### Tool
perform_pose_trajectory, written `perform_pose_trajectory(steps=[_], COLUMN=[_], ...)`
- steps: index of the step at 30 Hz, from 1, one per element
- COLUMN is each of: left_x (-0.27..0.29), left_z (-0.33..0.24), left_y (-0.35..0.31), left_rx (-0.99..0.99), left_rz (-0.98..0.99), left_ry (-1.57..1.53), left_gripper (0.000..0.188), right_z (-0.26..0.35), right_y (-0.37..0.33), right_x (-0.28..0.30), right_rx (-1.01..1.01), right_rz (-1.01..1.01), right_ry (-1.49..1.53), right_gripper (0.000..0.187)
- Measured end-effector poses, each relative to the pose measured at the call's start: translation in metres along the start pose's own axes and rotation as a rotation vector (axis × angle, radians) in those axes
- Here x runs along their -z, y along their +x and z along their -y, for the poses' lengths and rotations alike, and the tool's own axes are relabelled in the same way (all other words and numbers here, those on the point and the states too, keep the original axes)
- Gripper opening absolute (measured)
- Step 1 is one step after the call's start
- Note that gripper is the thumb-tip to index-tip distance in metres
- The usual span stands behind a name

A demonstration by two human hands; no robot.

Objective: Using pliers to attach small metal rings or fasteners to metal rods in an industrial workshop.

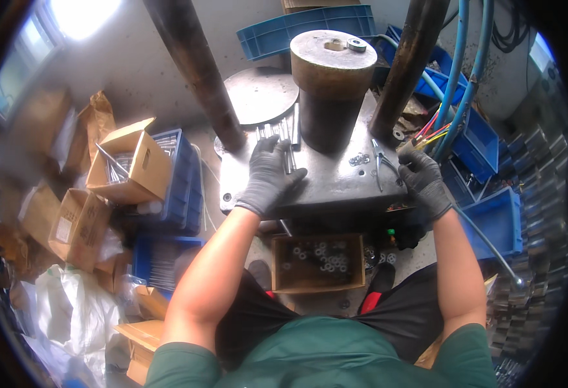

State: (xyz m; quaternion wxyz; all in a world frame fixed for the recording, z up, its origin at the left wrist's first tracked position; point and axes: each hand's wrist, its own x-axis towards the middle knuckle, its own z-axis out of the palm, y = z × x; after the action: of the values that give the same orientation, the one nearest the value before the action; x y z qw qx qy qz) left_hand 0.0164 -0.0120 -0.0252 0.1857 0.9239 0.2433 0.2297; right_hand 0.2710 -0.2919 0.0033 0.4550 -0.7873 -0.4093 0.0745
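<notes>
My left hand (268, 173), in a grey glove, lies on the steel press table (326, 187) with its fingers stretched over a row of short metal rods (277, 132) and its thumb apart. At the table's right edge, my gloved right hand (424, 183) has its fingers curled; whatever is inside them is hidden. Beside it lie open pliers (379, 165) with thin handles. Several small rings (359, 159) sit left of the pliers. Behind them stands a thick steel cylinder (332, 90) with a slotted top, and a small ring-shaped part (356, 44) rests on that top.
Two dark steel columns (197, 71) (408, 64) rise from the table. Below its front edge is a box of washers (318, 265). Cardboard boxes (132, 165) and blue crates (184, 184) stand left; blue bins (491, 226), hoses (468, 77) and a ball-ended lever (491, 249) are right.
</notes>
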Motion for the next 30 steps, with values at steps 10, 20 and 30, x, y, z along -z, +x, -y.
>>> perform_pose_trajectory(steps=[10,20,30], left_x=[0.029,0.037,0.067], left_z=[0.033,0.038,0.027], left_y=[0.006,0.004,0.004], left_rx=[0.525,0.449,0.501], left_rz=[-0.141,-0.124,-0.189], left_ry=[-0.114,0.110,-1.253], left_gripper=[0.039,0.046,0.039], right_z=[0.019,0.038,0.013], right_y=[0.031,0.044,0.044], right_x=[-0.039,-0.042,-0.022], right_rx=[-0.070,-0.146,-0.231], right_rz=[0.003,0.057,0.007], right_ry=[-0.470,-0.584,-0.233], right_gripper=[0.035,0.040,0.035])
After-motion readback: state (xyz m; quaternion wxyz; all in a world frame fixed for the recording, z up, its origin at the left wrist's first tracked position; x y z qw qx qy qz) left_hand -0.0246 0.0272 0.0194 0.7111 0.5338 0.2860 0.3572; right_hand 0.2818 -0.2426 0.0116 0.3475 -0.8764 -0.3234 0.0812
